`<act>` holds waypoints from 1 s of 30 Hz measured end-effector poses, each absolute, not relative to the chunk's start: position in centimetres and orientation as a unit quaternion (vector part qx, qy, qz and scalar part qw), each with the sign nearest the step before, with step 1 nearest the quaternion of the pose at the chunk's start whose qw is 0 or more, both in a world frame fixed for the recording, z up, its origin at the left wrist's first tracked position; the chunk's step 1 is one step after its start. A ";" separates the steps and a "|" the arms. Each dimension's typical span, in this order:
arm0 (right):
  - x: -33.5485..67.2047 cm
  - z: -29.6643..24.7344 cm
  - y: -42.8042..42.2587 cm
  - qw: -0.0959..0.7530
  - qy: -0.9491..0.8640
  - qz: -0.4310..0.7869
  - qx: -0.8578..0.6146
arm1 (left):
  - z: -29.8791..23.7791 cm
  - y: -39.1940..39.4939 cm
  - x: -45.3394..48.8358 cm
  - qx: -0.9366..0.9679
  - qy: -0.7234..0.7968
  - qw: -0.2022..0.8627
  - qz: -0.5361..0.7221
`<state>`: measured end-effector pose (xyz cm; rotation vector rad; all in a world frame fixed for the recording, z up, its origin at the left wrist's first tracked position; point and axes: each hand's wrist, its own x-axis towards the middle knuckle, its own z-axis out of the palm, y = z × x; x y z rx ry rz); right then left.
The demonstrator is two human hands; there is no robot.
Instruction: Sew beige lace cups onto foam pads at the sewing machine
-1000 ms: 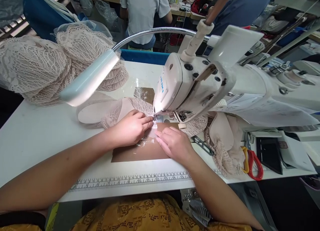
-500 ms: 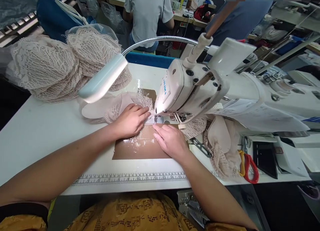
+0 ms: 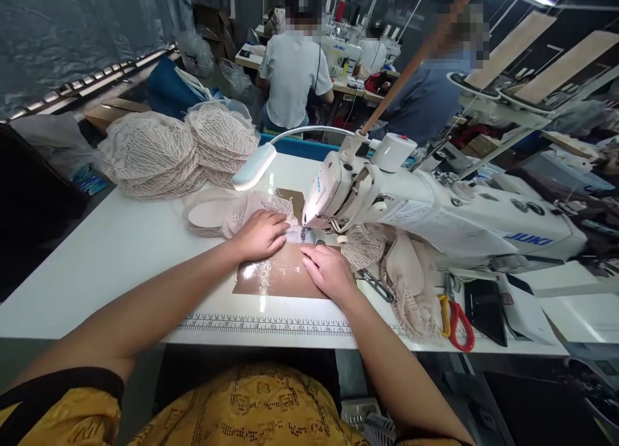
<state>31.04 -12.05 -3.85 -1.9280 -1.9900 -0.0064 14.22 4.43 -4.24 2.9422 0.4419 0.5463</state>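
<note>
My left hand [image 3: 264, 234] lies flat with fingers outstretched on a beige lace piece [image 3: 286, 206], just left of the needle area. A smooth pale cup [image 3: 207, 215] joined to soft mesh lies to its left. My right hand [image 3: 329, 267] rests on a brown, tape-covered sheet [image 3: 273, 280], index finger and thumb extended toward the needle plate, holding nothing I can see. Above and between the fingertips stands the head of a white sewing machine [image 3: 323, 189]. More lace [image 3: 363, 246] lies right of the needle, partly under the machine arm. The exact stitching spot is hardly visible.
Stacked lace cups [image 3: 149, 153] stand at the back left. A lamp [image 3: 255, 165] hangs over the work. On the right lie thread snips [image 3: 376, 285], a cup with lace [image 3: 405, 265], red-and-yellow-handled scissors [image 3: 461, 327] and a black tray [image 3: 485, 309]. A ruler strip [image 3: 275, 327] runs along the front edge. People sit beyond.
The camera view has tilted up and pulled back, showing more of the room. Both hands stay by the needle, with the left fingers still on the lace and little visible shift.
</note>
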 end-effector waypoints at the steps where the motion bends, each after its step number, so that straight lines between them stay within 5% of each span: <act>1: 31.0 -3.9 -12.1 0.184 -0.707 -0.006 -0.683 | -4.2 4.5 14.1 0.970 0.147 0.062 0.183; 15: 31.3 -4.6 -12.3 0.262 -0.683 0.033 -0.681 | -0.5 2.2 11.3 0.979 -0.019 0.196 0.052; 22: 30.9 -4.3 -11.5 0.154 -0.731 0.003 -0.665 | -0.5 0.5 11.9 0.993 0.000 0.118 -0.006; 30: 30.9 -4.4 -11.4 0.109 -0.707 -0.018 -0.698 | -0.1 1.1 11.4 0.987 -0.028 0.154 -0.043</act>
